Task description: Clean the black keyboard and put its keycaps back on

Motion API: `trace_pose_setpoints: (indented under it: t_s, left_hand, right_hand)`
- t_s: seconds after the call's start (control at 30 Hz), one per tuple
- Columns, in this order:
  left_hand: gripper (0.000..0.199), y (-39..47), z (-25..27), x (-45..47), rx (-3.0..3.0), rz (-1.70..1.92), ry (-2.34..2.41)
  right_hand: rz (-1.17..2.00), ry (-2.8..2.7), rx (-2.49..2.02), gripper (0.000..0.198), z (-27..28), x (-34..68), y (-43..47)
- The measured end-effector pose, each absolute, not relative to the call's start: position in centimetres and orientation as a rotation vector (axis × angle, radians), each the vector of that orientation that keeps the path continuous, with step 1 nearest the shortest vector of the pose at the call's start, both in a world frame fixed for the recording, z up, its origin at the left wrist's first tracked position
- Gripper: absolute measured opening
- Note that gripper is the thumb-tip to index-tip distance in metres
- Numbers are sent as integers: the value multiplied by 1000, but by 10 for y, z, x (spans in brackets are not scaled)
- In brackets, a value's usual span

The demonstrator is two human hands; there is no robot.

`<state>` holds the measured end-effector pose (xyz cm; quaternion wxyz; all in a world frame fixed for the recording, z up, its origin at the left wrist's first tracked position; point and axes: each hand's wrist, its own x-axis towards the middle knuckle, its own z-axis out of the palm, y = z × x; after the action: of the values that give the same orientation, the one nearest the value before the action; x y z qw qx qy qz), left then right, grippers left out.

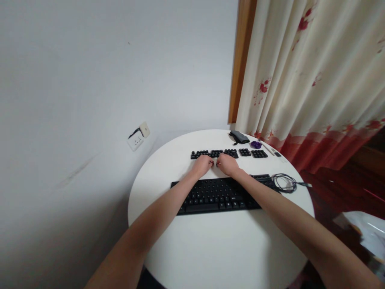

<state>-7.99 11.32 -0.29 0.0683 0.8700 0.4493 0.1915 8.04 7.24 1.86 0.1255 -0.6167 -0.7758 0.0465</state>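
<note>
My left hand (203,165) and my right hand (227,163) are close together over the white table, fingers curled inward and closed. Small dark bits show at both sets of fingertips, too small to make out. Just beyond the hands, black keycaps (200,154) lie in grouped rows, with more keycaps (259,153) to the right. Nearer to me a black keyboard (207,196) lies flat. My forearms cross above it and hide parts of its left and right sides.
The round white table (222,241) stands against a wall with a socket (135,140). At its right are a coiled black cable (284,183), a purple item (256,144), a dark grey pouch-like item (239,137) and a thin pale tool (267,147). A curtain (300,80) hangs behind.
</note>
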Motion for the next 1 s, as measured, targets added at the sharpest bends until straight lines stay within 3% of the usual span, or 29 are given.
trace_pose_setpoints:
  t_s: [0.3, 0.53, 0.77, 1.0]
  left_hand:
    - [10, 99, 28, -88, 2556, 590, 1346]
    - [8, 40, 69, -120, 2441, 665, 1213]
    - [10, -25, 38, -147, 2193, 766, 1230]
    - [8, -33, 16, -151, 2181, 901, 1154]
  right_hand:
    - [197, -2221, -1665, 11, 20, 80, 61]
    - [275, -2148, -1431, 12, 30, 83, 20]
    - [450, -2022, -1215, 6, 15, 69, -34]
    - [569, -2006, -1203, 7, 6, 61, -46]
